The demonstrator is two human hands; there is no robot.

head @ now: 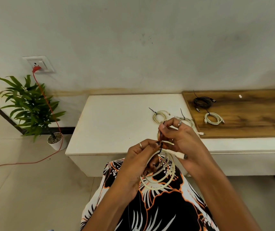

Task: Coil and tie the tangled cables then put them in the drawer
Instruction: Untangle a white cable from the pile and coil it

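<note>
**Hands tying a white coil above the lap**

Coil [160,174] of white cable hangs in the lower centre of the frame, in front of the worktop's [116,117] near edge and over a patterned dress [163,205]. The left hand [138,157] has its grip clamped on the coil: fingers pass through the loops and the thumb presses near the top, where a black tie [161,139] wraps the strands. The right hand [181,139] pinches the upper end of that tie between thumb and forefinger, so its grip is closed on the tie; the coil's plug [180,155] lies against its palm. Both hands wear rings.

Right of centre on the white worktop lie two tied white coils, one [160,116] just above the hands and another [187,121] partly hidden behind the right hand, each with a black tie end sticking up. Further right, on a wooden board [250,117], rest a black coil [202,102] and, just below it, a white coil [214,118]. A small white piece [240,96] sits near the board's upper edge.

At the left of the frame a potted plant [31,107] stands on the floor beside the worktop. A red cord [50,104] runs from a wall socket [39,64] in the upper left, down past the plant and across the floor.
</note>
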